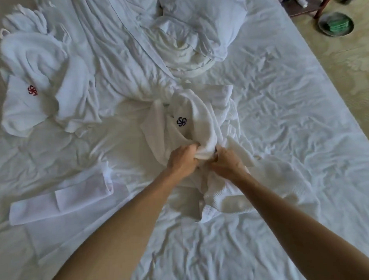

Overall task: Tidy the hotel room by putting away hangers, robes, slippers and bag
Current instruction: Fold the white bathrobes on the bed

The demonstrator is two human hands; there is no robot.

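Note:
A white robe with a dark blue emblem (196, 118) lies crumpled in the middle of the bed. My left hand (181, 161) and my right hand (228, 162) both grip a bunched fold of it, close together, near its lower part. A second white robe with a red emblem (39, 87) lies heaped at the left of the bed. A flat white robe belt (61, 198) is stretched out at the lower left.
The bed (295, 135) carries a wrinkled white sheet, a bunched duvet (133, 63) and a pillow (208, 18) at the top. Beyond the bed's right edge are pale floor, a round dark dish with green items (336, 25) and a dark wooden stand (308, 1).

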